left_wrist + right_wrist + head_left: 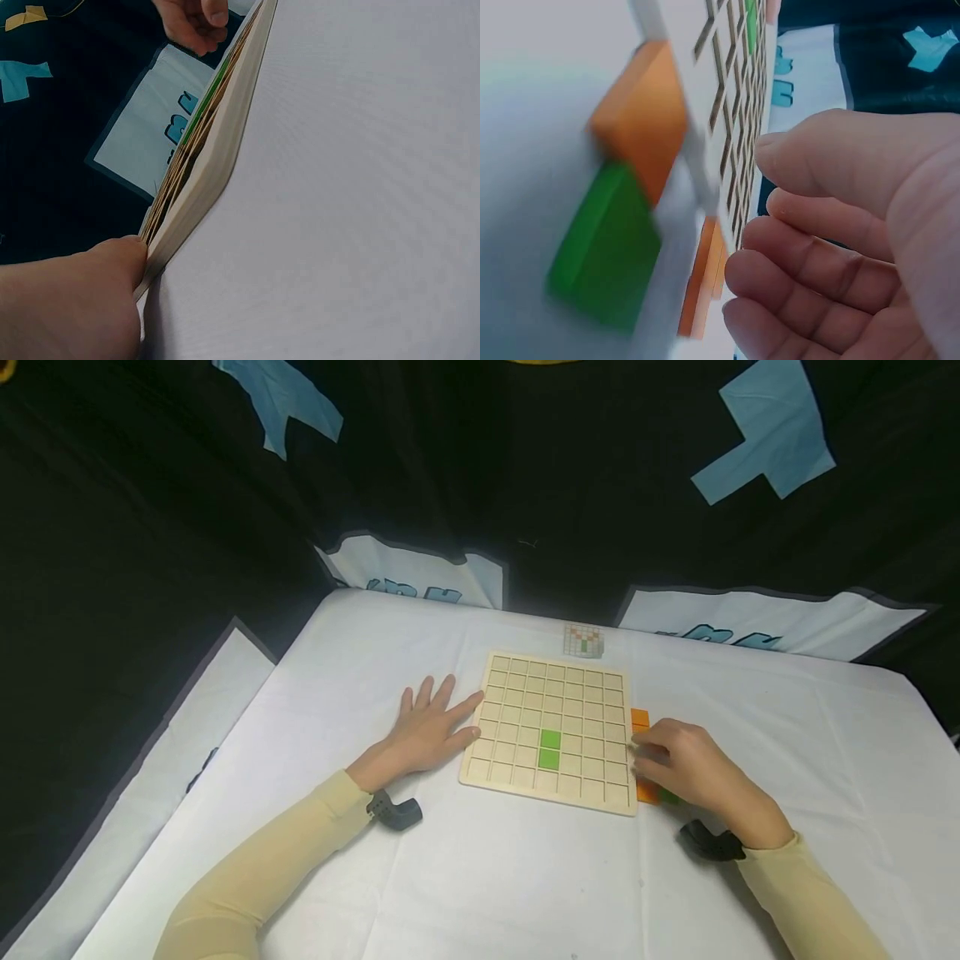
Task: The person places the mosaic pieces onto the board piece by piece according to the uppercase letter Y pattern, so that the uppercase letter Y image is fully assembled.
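A wooden grid board lies on the table, with two green square tiles set in adjoining cells. My left hand is spread flat at its left side, thumb and index fingertips touching the rim. In the left wrist view, the thumb of that hand lies against the board's edge. Over the board's right edge is my right hand, fingers loosely bent, with nothing visible between thumb and fingers in the right wrist view. Beneath and beside it lie several orange tiles and a loose green tile, partly hidden from the head view.
A small card with a printed grid pattern lies behind the board. White cloth covers the table. Black curtains with blue tape patches stand behind it. Each wrist carries a dark camera mount.
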The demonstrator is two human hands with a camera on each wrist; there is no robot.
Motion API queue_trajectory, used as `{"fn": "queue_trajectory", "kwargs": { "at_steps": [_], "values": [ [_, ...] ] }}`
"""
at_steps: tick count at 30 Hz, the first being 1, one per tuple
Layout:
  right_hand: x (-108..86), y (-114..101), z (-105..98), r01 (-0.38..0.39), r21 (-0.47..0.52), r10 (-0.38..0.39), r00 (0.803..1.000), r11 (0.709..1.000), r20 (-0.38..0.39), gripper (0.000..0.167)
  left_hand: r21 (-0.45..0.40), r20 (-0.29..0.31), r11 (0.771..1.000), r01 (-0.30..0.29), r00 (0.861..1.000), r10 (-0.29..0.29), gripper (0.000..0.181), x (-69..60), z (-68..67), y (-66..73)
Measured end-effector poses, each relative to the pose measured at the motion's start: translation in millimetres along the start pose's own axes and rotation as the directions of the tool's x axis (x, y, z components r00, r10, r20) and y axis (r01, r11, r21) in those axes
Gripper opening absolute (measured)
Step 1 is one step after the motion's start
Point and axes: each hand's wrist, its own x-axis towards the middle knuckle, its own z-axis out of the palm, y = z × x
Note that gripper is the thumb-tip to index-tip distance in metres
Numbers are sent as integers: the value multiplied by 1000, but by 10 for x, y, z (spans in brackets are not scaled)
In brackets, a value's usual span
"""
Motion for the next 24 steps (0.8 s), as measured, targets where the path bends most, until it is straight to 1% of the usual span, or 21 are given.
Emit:
{"fn": "queue_trajectory", "kwargs": {
  "at_steps": [4, 14, 20, 24],
  "values": [
    [-133, 64, -21, -35, -20, 35, 999, 999, 1, 28, -3, -1, 1000, 0, 1000, 0, 62, 1, 11, 4],
    [-356, 188, -26, -64, -50, 65, 998, 997, 18, 28, -4, -3, 1000, -2, 1000, 2, 62, -7, 10, -6],
    [-439, 205, -7, -78, -62, 79, 997, 995, 12, 30, -2, -4, 1000, -5, 1000, 5, 62, -5, 11, -6],
    [-454, 193, 12, -84, -56, 85, 996, 995, 30, 33, -5, -7, 1000, -6, 1000, 6, 62, -9, 5, 0]
  ]
}}
